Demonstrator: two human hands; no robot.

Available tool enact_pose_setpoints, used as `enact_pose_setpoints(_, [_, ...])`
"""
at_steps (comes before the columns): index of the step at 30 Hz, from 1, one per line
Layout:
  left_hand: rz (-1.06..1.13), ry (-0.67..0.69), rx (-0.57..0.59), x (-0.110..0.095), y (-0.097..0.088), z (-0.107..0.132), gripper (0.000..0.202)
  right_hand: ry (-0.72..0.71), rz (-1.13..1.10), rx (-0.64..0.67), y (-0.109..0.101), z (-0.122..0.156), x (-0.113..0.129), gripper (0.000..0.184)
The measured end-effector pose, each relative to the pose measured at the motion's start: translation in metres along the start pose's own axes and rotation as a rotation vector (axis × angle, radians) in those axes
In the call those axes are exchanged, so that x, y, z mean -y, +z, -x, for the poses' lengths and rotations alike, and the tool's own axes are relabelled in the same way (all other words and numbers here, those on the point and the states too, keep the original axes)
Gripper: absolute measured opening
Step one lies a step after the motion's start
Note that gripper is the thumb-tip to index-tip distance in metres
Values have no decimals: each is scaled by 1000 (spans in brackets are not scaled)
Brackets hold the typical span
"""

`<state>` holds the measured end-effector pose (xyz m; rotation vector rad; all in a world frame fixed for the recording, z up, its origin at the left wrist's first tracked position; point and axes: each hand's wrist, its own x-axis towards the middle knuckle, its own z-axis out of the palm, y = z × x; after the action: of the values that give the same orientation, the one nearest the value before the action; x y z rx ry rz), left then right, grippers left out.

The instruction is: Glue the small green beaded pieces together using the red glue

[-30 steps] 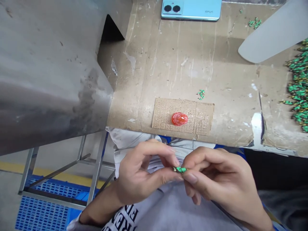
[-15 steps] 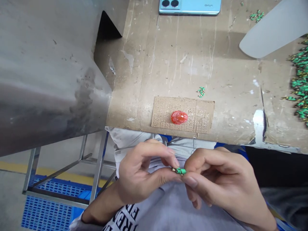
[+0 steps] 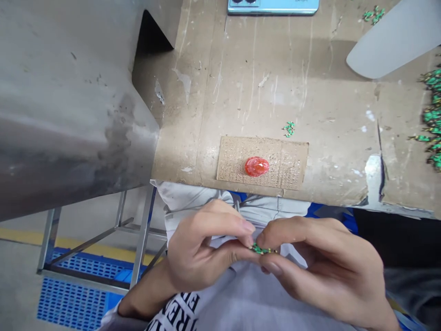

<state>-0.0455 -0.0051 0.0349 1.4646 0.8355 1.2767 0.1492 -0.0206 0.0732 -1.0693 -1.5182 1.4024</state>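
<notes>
In front of my shirt, below the table edge, a tiny green piece with yellowish and dark ends (image 3: 261,249) is between my two hands. My left hand (image 3: 206,246) pinches its left end between thumb and index finger. My right hand (image 3: 324,262) has its thumb and index finger closed about the other side, and a thin yellowish tip shows between them. The fingertips hide part of the piece. Beyond my hands, a shiny orange-red oval lump (image 3: 257,166) rests on a rough cardboard rectangle (image 3: 289,165).
Several small green bits (image 3: 289,129) lie behind the cardboard, with more (image 3: 374,15) farther back. A large green heap (image 3: 434,115) sits at the right. A light-blue phone (image 3: 275,6), a pale rounded panel (image 3: 386,46) and a metal housing (image 3: 69,101) flank the table (image 3: 206,101).
The green piece has turned between my fingers, and its yellowish tip now points right. My right hand has shifted slightly right and down. The view has moved a little.
</notes>
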Motion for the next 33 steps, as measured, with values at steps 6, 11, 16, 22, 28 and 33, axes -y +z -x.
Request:
enact_pose_setpoints(6, [-107,26,14,0,0,7,15,0,48,36,-1,2,1,22])
enact_pose_setpoints(11, [-69,9,-23,-3,3,7,11,2,106,62,-2,4,4,20])
enact_pose_setpoints(16, [-8,33,-29,-7,3,1,32,27,81,50,0,2,5,18])
enact_pose_setpoints(22, [-12,3,-40,-14,3,1,45,-1,86,59,2,0,4,18])
enact_pose_setpoints(28, [-8,3,-1,-15,0,7,39,12,75,71,3,1,3,13])
enact_pose_setpoints(33, [26,0,79,-10,-5,7,51,50,13,90,3,2,-2,14])
